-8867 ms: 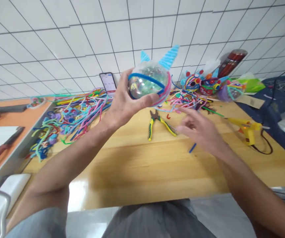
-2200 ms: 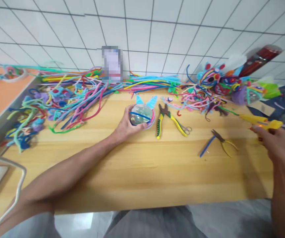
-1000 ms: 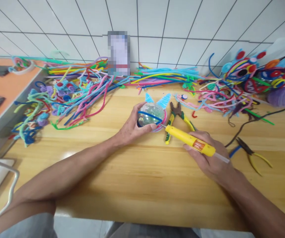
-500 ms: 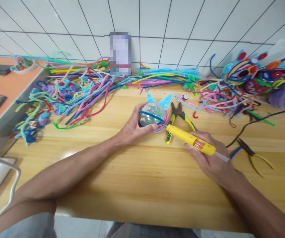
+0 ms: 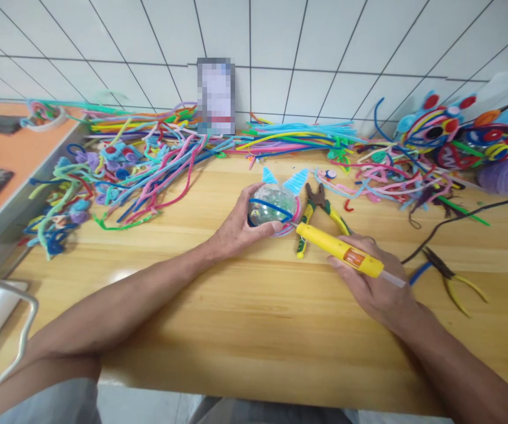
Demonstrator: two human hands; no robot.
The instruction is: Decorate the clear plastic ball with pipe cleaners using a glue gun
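My left hand (image 5: 247,221) is closed around the left and near side of a clear plastic ball (image 5: 267,206). A dark blue pipe-cleaner strip crosses the ball, pink strips run along its right edge, and two light blue pointed ears (image 5: 297,181) stand on top. In my right hand (image 5: 375,282) is a yellow hot glue gun (image 5: 337,247), a clear glue stick jutting from its rear. Its nozzle tip meets or nearly meets the ball's lower right edge, by the blue strip's end; whether it touches I cannot tell.
Green-and-yellow pliers (image 5: 320,206) lie just behind the glue gun. Yellow-handled pliers (image 5: 451,277) rest at the right, near a black cord (image 5: 439,227). Pipe cleaners (image 5: 148,171) pile along the wall. A phone (image 5: 216,97) leans there; decorated balls (image 5: 433,129) stand at the back right.
Both hands, the ball and the glue gun hold almost the same place. The whole view has shifted very slightly.
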